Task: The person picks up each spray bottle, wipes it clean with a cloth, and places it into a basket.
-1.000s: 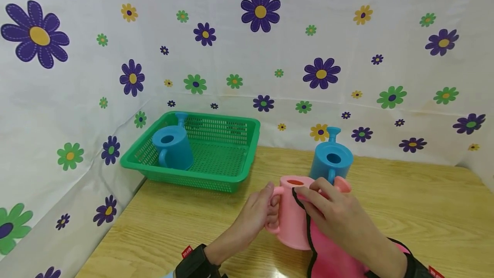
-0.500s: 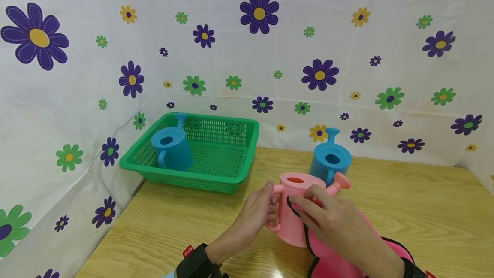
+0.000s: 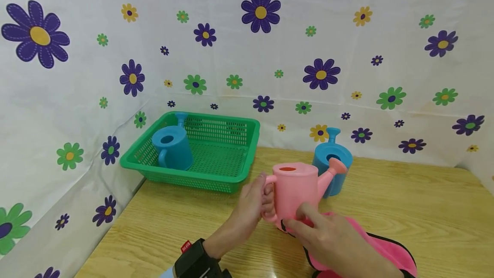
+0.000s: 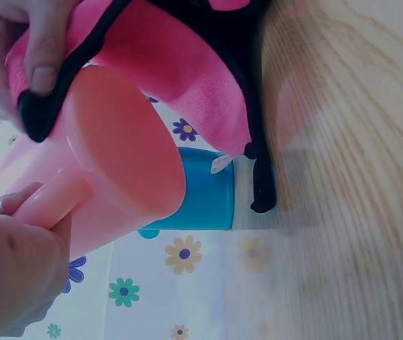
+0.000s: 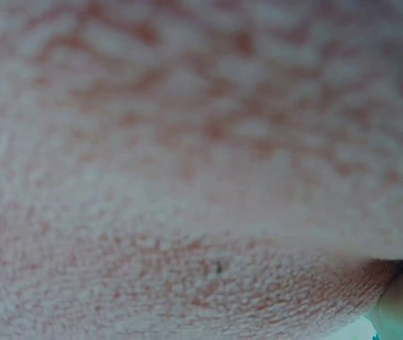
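My left hand (image 3: 250, 207) grips the handle of a pink watering can (image 3: 296, 188), its spout pointing right. The can is tilted and lifted off the table in the left wrist view, its base facing that camera. A pink cloth (image 3: 391, 250) with black edging is pinched at one corner by my right hand (image 3: 328, 237), against the lower side of the can. The left wrist view shows the cloth (image 4: 176, 78) hanging beside the base, a small white tag at its edge. Blurred cloth (image 5: 187, 177) fills most of the right wrist view.
Behind the pink can, a blue watering can (image 3: 338, 183) stands on the wooden table (image 3: 424, 200). A green basket (image 3: 216, 180) at the back left holds another blue watering can (image 3: 175, 149). Flower-printed fabric (image 3: 220, 20) hangs along the back and left.
My right hand has moved the cloth down from near the can's top to its lower side. The left hand has raised the pink can slightly and turned it, so its spout shows fully.
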Demonstrator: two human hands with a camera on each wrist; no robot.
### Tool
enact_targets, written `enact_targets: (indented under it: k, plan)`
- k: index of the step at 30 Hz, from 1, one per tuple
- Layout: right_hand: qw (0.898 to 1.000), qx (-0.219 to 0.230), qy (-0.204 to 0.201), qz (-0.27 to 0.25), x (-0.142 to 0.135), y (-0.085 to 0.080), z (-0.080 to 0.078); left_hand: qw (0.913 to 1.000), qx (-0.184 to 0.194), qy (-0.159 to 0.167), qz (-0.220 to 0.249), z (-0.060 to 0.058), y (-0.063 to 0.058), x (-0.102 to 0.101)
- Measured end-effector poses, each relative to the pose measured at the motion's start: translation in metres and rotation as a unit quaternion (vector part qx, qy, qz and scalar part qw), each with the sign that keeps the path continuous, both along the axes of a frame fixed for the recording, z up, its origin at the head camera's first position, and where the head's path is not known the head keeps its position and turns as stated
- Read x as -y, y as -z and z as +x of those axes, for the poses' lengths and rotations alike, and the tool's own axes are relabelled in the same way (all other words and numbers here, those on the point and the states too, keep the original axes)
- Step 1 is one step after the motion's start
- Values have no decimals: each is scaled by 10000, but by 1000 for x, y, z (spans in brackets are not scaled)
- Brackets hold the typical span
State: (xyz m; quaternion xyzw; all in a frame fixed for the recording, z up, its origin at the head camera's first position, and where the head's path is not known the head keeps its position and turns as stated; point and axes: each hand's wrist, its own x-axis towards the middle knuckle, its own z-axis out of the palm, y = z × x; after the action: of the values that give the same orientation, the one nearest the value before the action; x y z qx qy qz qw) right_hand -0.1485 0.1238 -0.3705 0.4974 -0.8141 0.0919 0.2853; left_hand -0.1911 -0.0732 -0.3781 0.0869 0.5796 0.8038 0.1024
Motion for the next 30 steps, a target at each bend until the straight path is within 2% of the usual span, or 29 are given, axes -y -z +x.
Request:
enact_targets:
  k: [3,7,13,27,30]
  plan:
    - [9993,261,-37,271,-1,-1,4,9997,186,-119,88,-2,-1,2]
    - [9981,520,-207,250,0,-1,7,9989,378,-159,225,-2,-3,4]
    - [9974,580,-391,144,0,2,7,9986,414,-53,319,-3,-3,6]
    - [9962,783,-377,94,-3,-4,12,9987,405,141,268,-1,-1,8]
    - [9974,656,-303,38,-4,-5,11,9988,433,186,156,0,-2,7]
